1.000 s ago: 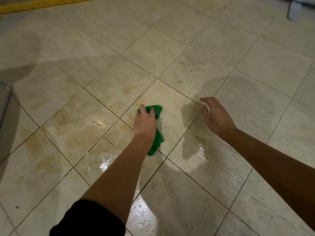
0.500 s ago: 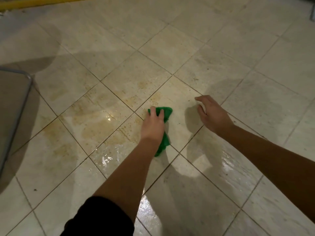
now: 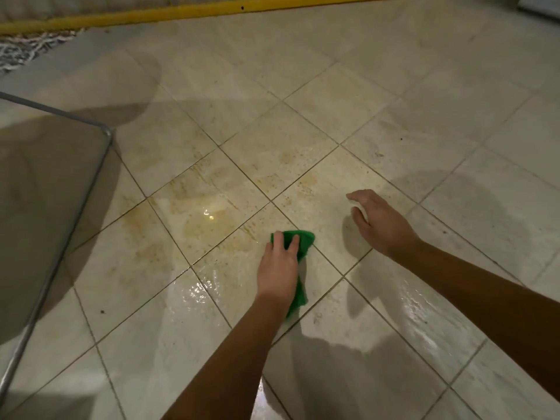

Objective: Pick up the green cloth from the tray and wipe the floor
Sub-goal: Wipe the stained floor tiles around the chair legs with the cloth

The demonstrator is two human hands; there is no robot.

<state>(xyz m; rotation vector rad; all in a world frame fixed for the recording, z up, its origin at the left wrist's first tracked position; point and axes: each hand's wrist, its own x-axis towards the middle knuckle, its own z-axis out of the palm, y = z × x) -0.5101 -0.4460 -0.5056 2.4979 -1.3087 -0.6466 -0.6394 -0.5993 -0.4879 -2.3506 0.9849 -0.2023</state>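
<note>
The green cloth lies bunched on the wet, stained tile floor. My left hand presses down on it with fingers laid over its top; cloth shows beyond the fingertips and along the right side of the palm and wrist. My right hand hovers just above the floor to the right of the cloth, fingers relaxed and holding nothing. The grey tray with a metal rim sits at the left with nothing visible in it.
A yellow strip runs along the far edge of the floor. A patterned rug lies at the top left. Yellowish-brown stains and puddles spread across the tiles ahead of the cloth.
My left hand has dragged the cloth back toward me across the tile. The view has shifted, so more of the tray and the yellow strip show. My right hand stays beside it.
</note>
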